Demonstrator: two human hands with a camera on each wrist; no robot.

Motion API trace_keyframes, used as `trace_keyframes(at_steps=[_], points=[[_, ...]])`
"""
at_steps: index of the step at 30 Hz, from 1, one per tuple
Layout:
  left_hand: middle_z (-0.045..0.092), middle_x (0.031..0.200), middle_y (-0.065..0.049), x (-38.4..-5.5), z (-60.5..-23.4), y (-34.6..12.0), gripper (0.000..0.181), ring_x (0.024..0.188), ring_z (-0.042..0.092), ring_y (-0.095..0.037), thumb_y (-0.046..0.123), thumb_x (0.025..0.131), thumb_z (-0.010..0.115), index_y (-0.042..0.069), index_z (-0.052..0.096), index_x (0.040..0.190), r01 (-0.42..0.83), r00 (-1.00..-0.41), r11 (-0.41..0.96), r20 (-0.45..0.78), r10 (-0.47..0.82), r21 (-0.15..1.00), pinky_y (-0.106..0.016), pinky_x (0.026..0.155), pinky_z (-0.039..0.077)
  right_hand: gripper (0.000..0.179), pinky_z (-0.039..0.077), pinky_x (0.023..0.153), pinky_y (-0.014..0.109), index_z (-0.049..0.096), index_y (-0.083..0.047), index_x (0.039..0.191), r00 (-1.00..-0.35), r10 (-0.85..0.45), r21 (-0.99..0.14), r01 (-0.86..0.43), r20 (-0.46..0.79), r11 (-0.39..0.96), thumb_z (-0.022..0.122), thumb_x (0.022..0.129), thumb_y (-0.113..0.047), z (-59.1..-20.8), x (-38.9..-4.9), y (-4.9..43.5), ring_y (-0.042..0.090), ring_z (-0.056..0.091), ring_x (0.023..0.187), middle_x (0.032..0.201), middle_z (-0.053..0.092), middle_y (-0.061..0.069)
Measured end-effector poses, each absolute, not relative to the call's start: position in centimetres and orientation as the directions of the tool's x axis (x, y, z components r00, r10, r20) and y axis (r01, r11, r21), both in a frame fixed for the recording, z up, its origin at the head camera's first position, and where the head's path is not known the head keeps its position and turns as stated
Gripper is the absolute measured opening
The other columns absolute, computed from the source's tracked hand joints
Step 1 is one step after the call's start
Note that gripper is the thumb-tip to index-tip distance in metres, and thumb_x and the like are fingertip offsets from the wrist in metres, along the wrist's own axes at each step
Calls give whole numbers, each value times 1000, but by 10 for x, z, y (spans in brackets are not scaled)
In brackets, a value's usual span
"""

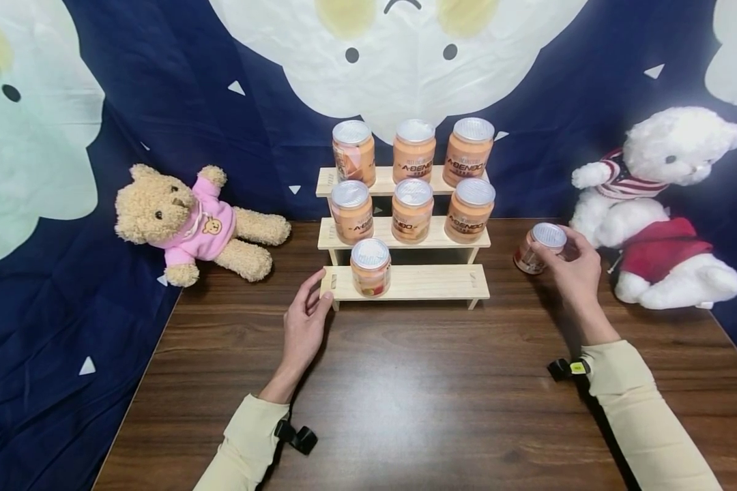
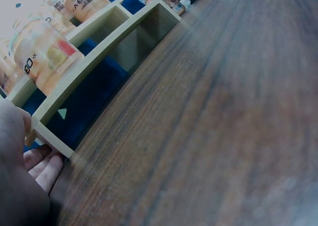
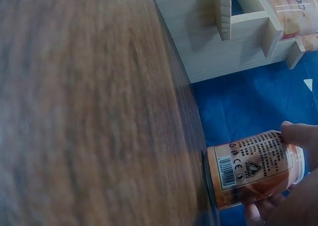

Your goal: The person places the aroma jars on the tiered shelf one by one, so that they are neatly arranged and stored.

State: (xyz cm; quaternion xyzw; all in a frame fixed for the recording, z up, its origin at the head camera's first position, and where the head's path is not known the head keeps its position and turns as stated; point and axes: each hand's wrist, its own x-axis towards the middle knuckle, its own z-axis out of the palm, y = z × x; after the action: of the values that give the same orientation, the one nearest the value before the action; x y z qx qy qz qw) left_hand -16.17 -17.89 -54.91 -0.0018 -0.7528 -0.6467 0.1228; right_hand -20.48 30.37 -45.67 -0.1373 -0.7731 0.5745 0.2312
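A three-step wooden display rack (image 1: 432,283) stands at the back of the table. My left hand (image 1: 303,326) holds the left end of its bottom step, thumb at the front corner and fingers along the side; the left wrist view shows these fingers (image 2: 44,169) beside the end leg. To the right of the rack, my right hand (image 1: 579,269) grips a jar with an orange label and silver lid (image 1: 530,252) near its top. Its barcode side faces the right wrist view, base at the tabletop. One similar jar (image 1: 371,273) sits on the bottom step, left of centre.
Three jars stand on the middle step, including one at its right (image 1: 469,213), and three on the top step, including one in its centre (image 1: 414,153). A teddy bear in pink (image 1: 199,225) lies at left; a white plush toy (image 1: 654,211) is beside my right hand. Dark patterned cloth (image 1: 178,82) hangs behind.
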Motion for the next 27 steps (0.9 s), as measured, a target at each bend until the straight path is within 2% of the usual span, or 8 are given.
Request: trace_keyframes(at_steps=[2, 9, 14, 20, 27], points=[[79, 135, -7, -161, -548, -179, 48, 123, 76, -19, 25, 108, 76, 35, 66, 154, 158, -970, 165, 185, -161, 974, -23, 101, 60, 57, 48, 79, 14, 70, -4, 145, -854, 482, -953, -47, 194, 300, 89, 92, -9, -456, -204, 304, 2, 59, 92, 104, 65, -17], [77, 134, -22, -149, -525, -169, 47, 122, 77, -27, 21, 108, 74, 20, 67, 154, 217, -956, 158, 243, -167, 963, -26, 100, 62, 50, 48, 81, 15, 74, -10, 135, -855, 488, -968, -59, 176, 244, 91, 88, -7, -453, -201, 302, 4, 61, 95, 104, 67, -15], [77, 133, -23, -143, -510, -163, 45, 121, 77, -27, 17, 108, 72, 19, 68, 153, 198, -955, 179, 230, -186, 964, -22, 98, 60, 50, 49, 83, 15, 75, -8, 133, -858, 483, -969, -62, 174, 239, 92, 87, -4, -453, -199, 300, 4, 61, 97, 105, 67, -14], [76, 137, -20, -138, -497, -158, 48, 125, 74, -28, 9, 109, 68, 17, 65, 156, 135, -968, 186, 170, -186, 973, -16, 99, 57, 51, 48, 76, 13, 75, -4, 133, -854, 477, -964, -93, 207, 251, 93, 86, -3, -452, -196, 296, 5, 58, 91, 103, 67, -12], [76, 136, -22, -140, -502, -161, 47, 125, 75, -29, 10, 109, 70, 17, 66, 155, 164, -963, 182, 197, -182, 970, -18, 98, 59, 48, 52, 74, 13, 78, -3, 128, -826, 500, -965, -235, 260, 113, 90, 83, 8, -439, -191, 285, 9, 61, 91, 107, 71, -3]])
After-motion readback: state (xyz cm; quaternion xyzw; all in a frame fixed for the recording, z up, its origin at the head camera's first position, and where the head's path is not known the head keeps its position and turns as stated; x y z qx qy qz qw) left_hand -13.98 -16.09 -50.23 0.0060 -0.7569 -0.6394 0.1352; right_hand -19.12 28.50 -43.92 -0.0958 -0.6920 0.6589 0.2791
